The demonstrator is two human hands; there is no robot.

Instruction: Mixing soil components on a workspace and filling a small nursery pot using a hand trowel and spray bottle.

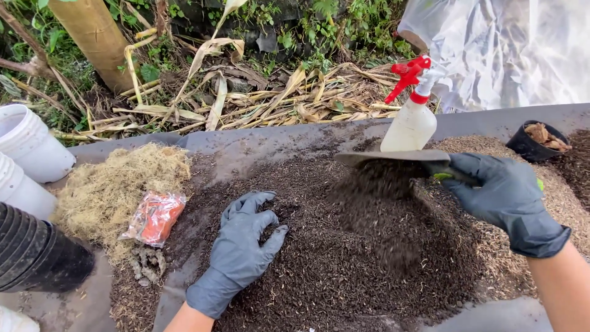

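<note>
A wide heap of dark soil mix lies on a grey sheet. My left hand, in a dark glove, rests open and flat on the left side of the heap. My right hand, also gloved, grips the handle of a trowel held level above the heap. Dark soil is pouring off the trowel blade in a blurred stream onto the pile below.
A spray bottle with a red trigger stands behind the trowel. Pale dry fibre and an orange packet lie to the left. White buckets and stacked black pots stand at the left edge; a small black pot sits at right.
</note>
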